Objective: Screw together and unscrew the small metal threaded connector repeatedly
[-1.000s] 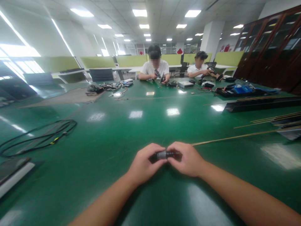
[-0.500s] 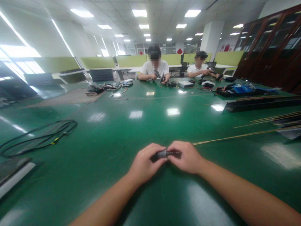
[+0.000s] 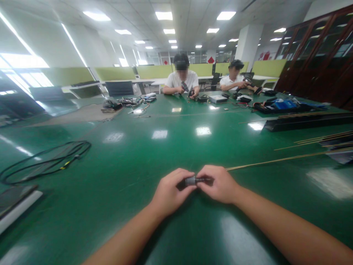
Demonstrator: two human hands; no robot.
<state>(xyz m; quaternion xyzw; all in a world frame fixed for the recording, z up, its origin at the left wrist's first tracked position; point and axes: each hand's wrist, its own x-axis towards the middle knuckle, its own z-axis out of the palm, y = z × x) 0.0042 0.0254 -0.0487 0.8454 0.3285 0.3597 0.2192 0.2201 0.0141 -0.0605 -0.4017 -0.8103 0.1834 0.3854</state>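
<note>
Close in front of me over the green table (image 3: 129, 206), a small grey metallic cylinder (image 3: 190, 180) lies level between my hands. A thin dark ribbed shaft (image 3: 201, 180) runs from its right end; it may be a drill bit in a chuck, but I cannot tell for sure. My left hand (image 3: 169, 193) is closed round the cylinder's left part, thumb in front and fingers behind. My right hand (image 3: 219, 184) pinches near where the shaft meets the cylinder. The far end of the shaft goes out of sight in the right palm, and the left end is hidden too.
A coiled black cable (image 3: 55, 158) and a dark flat box (image 3: 19, 202) lie at left. Thin yellowish rods (image 3: 275, 161) stretch across the right side near black channels (image 3: 306, 121). Two people in white shirts (image 3: 182, 78) sit opposite, each with a dark tool, among electronics and a blue item (image 3: 284, 104).
</note>
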